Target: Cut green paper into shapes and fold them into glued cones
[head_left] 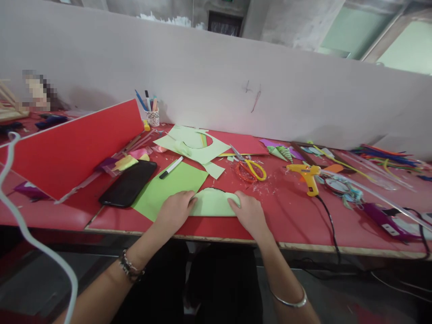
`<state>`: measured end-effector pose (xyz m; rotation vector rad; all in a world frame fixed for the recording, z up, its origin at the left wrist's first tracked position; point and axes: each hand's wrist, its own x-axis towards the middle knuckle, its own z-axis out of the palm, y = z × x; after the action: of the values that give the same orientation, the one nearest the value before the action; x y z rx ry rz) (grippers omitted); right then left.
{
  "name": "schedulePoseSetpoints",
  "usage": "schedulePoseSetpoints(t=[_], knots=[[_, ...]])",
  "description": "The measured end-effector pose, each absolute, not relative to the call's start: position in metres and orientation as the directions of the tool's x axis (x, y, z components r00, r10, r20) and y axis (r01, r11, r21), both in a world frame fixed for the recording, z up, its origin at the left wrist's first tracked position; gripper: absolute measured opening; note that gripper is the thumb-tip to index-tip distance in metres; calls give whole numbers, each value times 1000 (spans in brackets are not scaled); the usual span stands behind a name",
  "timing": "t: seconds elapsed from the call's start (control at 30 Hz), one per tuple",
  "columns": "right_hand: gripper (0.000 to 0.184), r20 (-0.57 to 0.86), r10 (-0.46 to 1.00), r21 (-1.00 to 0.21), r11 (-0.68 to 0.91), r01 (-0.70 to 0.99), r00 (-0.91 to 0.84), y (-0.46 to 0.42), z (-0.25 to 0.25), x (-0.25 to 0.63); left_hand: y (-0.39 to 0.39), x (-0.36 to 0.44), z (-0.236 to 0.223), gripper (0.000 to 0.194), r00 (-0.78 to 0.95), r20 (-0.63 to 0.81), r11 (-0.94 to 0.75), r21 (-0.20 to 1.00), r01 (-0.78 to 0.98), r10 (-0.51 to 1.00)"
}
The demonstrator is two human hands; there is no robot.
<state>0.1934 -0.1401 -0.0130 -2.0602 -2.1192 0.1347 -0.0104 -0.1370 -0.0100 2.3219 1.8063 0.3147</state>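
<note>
Between my two hands is a pale green piece of paper [216, 204], folded or bent, with a straight near edge and a curved far edge. My left hand [177, 209] grips its left end, thumb toward the middle. At the right end my right hand [248, 211] holds it the same way. Under and beside my left hand lies a brighter green sheet [172, 182], with a black-and-white marker [171, 168] on it. Scissors [251, 168] with yellow and red handles rest beyond my right hand. A pale green sheet with a round cut-out [199, 155] lies farther back.
A black phone [128, 184] and an upright red board [77, 148] stand to the left. A pen cup [153, 118] is by the partition. At right are a yellow glue gun [306, 175] with its cord, a purple power strip [388, 222] and pipe cleaners [388, 155].
</note>
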Motion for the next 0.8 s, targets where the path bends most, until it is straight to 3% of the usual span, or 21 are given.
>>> schedulePoseSetpoints(t=[0.17,0.3,0.4,0.5,0.63,0.7,0.8], knots=[[24,107,994,-258,20,966,8,-140,-13,192,-135,-6,-12,28,216,97,-233,218,948,972],[22,106,992,-547,112,830,-65,-140,-18,208,-136,-13,-13,28,277,143,-309,330,892,950],[22,187,974,-713,224,664,-127,-145,-21,223,-141,-26,-14,40,509,179,-530,454,717,842],[17,355,921,-655,367,661,-160,-159,-19,230,-150,-35,-13,35,679,186,-680,429,595,711],[42,482,843,-378,445,812,-238,-186,-10,225,-163,-24,-7,31,741,159,-756,72,651,653],[45,419,836,-306,498,812,-354,-195,-10,222,-170,-11,-1,25,757,162,-759,-59,648,633],[42,266,840,-387,542,746,-473,-200,-16,225,-175,6,5,15,797,185,-803,-57,594,576]])
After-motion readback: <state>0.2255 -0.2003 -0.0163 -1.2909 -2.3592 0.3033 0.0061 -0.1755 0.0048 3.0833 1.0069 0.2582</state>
